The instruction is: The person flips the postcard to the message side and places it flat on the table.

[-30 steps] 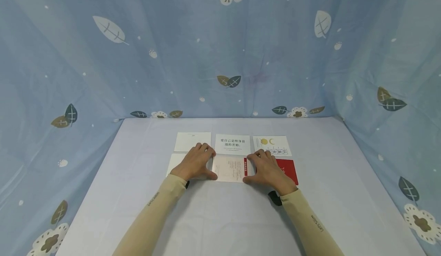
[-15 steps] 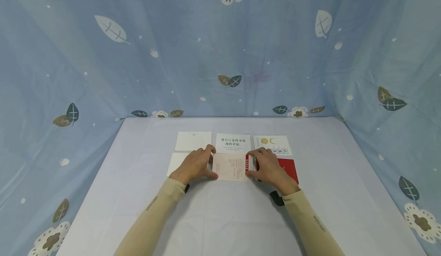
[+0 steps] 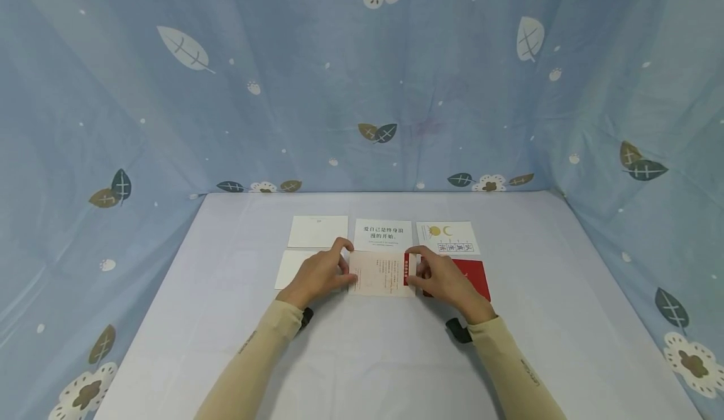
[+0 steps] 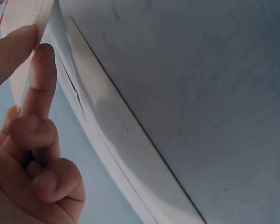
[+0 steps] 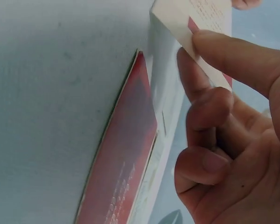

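Between my two hands is a pale pink card (image 3: 376, 274) with small print and a red strip near its right end. My left hand (image 3: 319, 272) pinches its left edge; in the left wrist view the thumb (image 4: 14, 51) lies on the printed face and the forefinger is behind. At the right edge my right hand (image 3: 447, 278) pinches it the same way. The right wrist view shows the card (image 5: 207, 16) off the table, with the other fingers curled under. Beside the right hand lies a red card (image 3: 476, 275), partly covered. A white card (image 3: 290, 268) lies partly under the left hand.
A back row holds a near-blank white card (image 3: 318, 231), a white card with dark characters (image 3: 383, 231) and a card with a gold sun and moon (image 3: 447, 234). They lie flat on the white table (image 3: 362, 357). A patterned blue curtain (image 3: 317, 93) surrounds the table.
The pink card has been lifted off the table and tilted, its upper edge now nearer the text card behind. Both thumbs have moved up onto its face. The other cards stay put.
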A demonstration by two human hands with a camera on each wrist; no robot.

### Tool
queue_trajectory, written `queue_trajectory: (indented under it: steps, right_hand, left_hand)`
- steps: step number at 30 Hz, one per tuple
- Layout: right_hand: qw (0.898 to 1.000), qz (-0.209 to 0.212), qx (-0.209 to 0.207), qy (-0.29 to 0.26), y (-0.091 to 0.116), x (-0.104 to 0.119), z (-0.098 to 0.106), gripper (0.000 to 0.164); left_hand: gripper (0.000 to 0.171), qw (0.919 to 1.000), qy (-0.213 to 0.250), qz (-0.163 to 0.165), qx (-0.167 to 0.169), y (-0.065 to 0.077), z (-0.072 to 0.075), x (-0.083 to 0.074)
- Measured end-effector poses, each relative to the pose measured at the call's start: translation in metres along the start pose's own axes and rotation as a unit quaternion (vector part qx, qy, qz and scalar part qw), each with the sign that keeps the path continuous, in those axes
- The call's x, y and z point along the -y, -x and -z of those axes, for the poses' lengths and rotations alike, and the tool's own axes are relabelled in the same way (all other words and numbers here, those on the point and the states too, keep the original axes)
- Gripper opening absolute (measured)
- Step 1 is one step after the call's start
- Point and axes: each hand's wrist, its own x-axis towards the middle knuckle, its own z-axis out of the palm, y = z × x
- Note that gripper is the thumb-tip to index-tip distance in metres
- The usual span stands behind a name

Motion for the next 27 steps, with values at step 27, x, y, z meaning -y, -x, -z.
queue_trajectory:
  steps: [27]
  right_hand:
    - [0.994,-0.011,-0.106,-0.023,0.0012,0.0024,0.0044,0.046]
  left_hand:
    - [0.062,0.9945,0.07,0.025,-0.075,0.0003,0.0022,-0.0005]
